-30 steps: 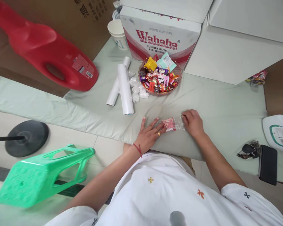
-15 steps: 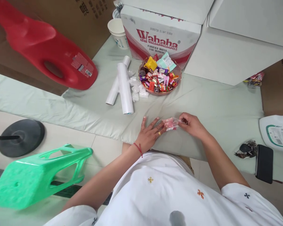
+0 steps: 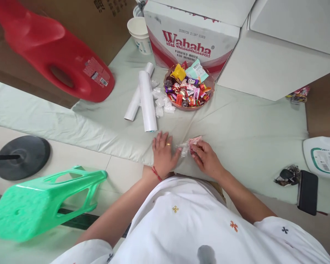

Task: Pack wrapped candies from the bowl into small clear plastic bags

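My left hand (image 3: 162, 153) lies flat on the pale green cloth (image 3: 244, 121), fingers forward and thumb out to the right. Its thumb tip is by a crumpled clear plastic piece (image 3: 184, 149). Beside that plastic, my right hand (image 3: 207, 158) is closed on a small pink-and-white packet (image 3: 195, 140), which partly shows past the fingertips. Whether the plastic is joined to the packet is unclear. Ahead stands a glass bowl (image 3: 192, 107) of wrapped sweets.
White rolls (image 3: 147, 102) and small clear packets (image 3: 160, 103) lie left of the bowl. Behind are paper cups (image 3: 141, 38) and a Wahaha box (image 3: 192, 40). Keys (image 3: 287, 174), a phone (image 3: 308, 192) and a white jug (image 3: 323, 156) are right; a red jug (image 3: 60, 55) is left.
My left hand has moved left, off the packet, and its fingers have drawn closer together. My right hand has come left onto the packet. The clear plastic now shows left of the packet.
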{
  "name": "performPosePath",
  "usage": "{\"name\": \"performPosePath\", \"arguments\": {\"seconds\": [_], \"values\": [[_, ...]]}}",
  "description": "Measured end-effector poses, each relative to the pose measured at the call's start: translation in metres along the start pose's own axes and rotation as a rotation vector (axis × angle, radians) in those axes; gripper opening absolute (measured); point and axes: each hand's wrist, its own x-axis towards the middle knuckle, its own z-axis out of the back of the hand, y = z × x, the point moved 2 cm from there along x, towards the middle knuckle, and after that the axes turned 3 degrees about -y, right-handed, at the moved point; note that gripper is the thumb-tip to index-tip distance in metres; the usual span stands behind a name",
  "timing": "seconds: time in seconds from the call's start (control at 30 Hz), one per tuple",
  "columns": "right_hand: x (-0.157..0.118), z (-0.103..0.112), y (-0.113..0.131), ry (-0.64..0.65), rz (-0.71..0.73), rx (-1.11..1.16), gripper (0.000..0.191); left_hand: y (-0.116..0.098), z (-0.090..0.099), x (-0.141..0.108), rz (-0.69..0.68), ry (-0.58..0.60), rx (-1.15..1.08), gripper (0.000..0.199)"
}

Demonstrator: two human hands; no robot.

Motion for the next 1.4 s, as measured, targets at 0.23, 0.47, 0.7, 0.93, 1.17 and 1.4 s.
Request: {"name": "performPosePath", "arguments": {"seconds": [0.23,0.47,0.7,0.93,1.17,1.4], "values": [[0.000,-0.002,-0.003,0.025,-0.080,0.053,0.041,-0.018,0.011,0.015,0.019,0.121,-0.204,0.029],[-0.007,-0.005,-0.002,0.031,-0.162,0.033,0.063,-0.034,0.017,0.022,0.351,0.315,-0.641,0.034],[-0.015,0.001,-0.004,0.072,-0.366,0.302,0.085,-0.069,-0.004,0.028,-0.202,0.227,-0.397,0.020],[-0.008,0.014,-0.016,-0.173,-0.890,1.024,0.045,-0.075,-0.014,0.014,-0.496,0.275,0.040,0.052],[-0.027,0.054,-0.029,-0.382,-0.856,0.643,0.029,-0.087,-0.030,0.032,-0.479,0.268,0.241,0.028],[-0.009,0.054,-0.037,-0.102,-0.364,0.201,0.058,-0.080,-0.019,0.052,-0.404,0.251,0.063,0.023]]}}
